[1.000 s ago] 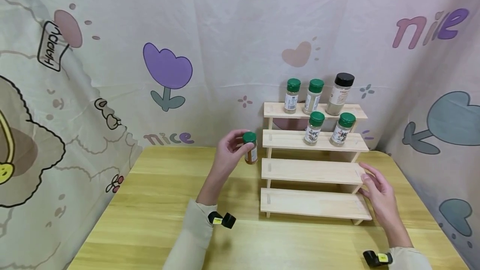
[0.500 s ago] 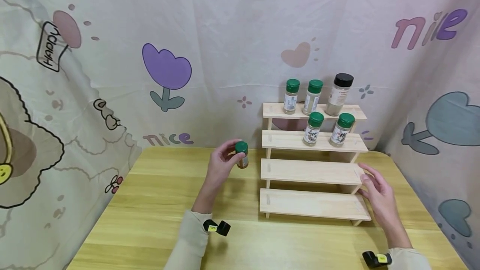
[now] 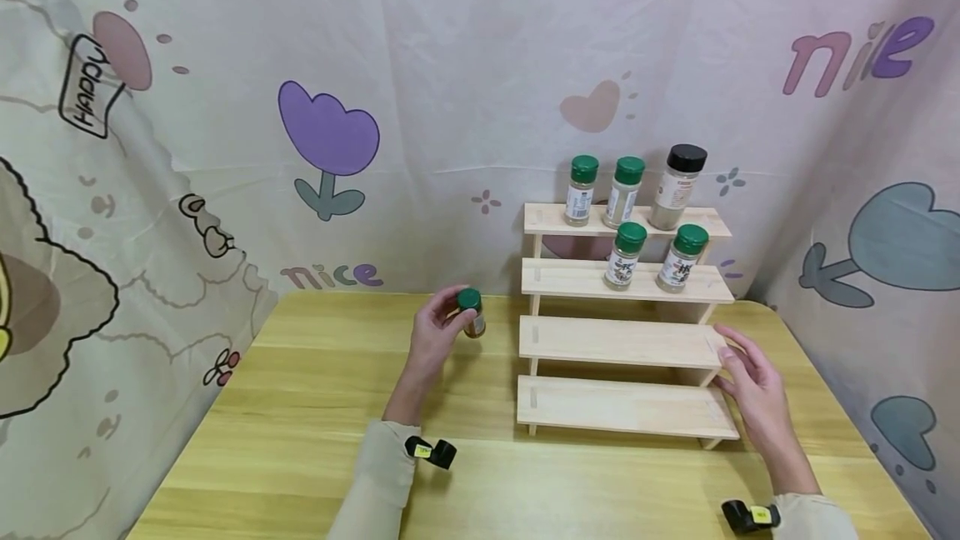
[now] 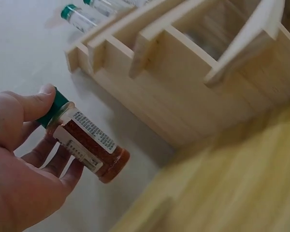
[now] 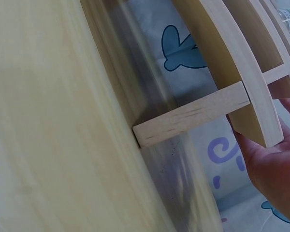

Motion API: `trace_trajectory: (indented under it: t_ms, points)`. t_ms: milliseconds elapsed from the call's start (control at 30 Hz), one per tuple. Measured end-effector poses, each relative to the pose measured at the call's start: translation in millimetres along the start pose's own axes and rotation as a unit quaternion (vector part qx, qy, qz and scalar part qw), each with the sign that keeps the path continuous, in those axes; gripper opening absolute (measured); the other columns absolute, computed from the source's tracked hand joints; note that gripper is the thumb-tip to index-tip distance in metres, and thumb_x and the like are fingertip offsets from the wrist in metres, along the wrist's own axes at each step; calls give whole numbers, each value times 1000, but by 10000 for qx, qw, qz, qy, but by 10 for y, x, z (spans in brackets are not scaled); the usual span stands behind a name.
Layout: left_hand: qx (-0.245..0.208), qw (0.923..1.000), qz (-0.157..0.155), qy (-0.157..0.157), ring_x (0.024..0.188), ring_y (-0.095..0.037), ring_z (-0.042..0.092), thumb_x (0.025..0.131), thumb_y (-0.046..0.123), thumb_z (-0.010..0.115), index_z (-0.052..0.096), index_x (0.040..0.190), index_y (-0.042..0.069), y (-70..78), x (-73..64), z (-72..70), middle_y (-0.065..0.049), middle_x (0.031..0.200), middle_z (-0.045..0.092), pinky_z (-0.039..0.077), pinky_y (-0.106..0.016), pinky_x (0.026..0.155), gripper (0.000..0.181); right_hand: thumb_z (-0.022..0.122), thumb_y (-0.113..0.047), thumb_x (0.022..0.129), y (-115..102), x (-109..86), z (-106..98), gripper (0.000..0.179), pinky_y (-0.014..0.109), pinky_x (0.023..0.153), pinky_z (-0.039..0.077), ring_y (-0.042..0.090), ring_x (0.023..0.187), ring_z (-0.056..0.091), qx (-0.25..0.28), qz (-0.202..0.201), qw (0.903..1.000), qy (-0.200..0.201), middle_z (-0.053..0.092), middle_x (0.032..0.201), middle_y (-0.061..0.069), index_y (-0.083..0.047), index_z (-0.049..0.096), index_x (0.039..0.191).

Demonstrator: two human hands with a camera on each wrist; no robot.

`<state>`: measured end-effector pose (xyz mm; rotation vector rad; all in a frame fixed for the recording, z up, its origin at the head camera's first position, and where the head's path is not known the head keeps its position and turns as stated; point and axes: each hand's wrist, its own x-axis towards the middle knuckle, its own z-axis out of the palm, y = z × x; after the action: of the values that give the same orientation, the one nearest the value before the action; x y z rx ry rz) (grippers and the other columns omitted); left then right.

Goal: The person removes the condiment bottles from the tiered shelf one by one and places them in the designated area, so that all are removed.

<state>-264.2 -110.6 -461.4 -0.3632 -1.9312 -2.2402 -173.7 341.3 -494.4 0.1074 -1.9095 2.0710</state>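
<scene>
In the head view, my left hand [image 3: 432,335] pinches a small spice jar [image 3: 477,326] by its green cap, left of the tiered wooden rack [image 3: 615,343]. The left wrist view shows the jar [image 4: 89,140] tilted, with red-brown seasoning inside and white printed labels. Thumb and fingers hold it around the cap, apart from the rack. On the other side, my right hand [image 3: 761,390] grips the right end of the rack's second-lowest board. In the right wrist view that hand [image 5: 279,169] is partly cut off and lies against the board's end.
Two green-capped jars [image 3: 581,194] and a taller black-capped jar [image 3: 672,190] stand on the top tier. Two more green-capped jars [image 3: 621,261] occupy the tier below. The rack stands on a wooden table [image 3: 315,423] before a patterned cloth backdrop [image 3: 450,90].
My left hand has moved left and slightly down with the spice jar, farther from the rack. The right hand keeps its place on the rack.
</scene>
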Motion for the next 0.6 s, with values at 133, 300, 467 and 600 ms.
trace_trajectory:
  t_ms: [133,300,467,600]
  points:
    - [-3,9998,-95,170,119,-32,60,92,-7,71,62,128,-7,-145,2,-36,-23,129,61,53,-25,97,38,52,-9,108,13,-5,5,42,20,81,58,2,106,65,46,7,10000,-19,67,120,-8,-1,49,149]
    - [-27,9995,-120,286,120,-38,59,92,-8,71,62,129,-9,-256,-9,-53,-25,129,61,53,-25,96,38,51,-8,108,28,-7,13,42,21,80,59,3,104,66,83,15,9999,-62,69,118,-7,-1,49,149]
    - [-37,9993,-155,324,122,-44,56,92,-7,72,63,128,-8,-341,3,-55,-25,128,62,54,-24,94,37,51,-8,108,16,5,8,42,21,81,58,3,104,66,108,-3,9999,-71,69,115,-6,-2,50,149]
    - [82,9995,-176,230,123,-44,55,93,-3,73,64,130,-5,-402,15,-43,-22,129,63,54,-23,94,38,51,-8,108,7,15,-14,42,20,81,58,3,105,65,67,-17,10000,-67,68,115,-6,-3,49,149]
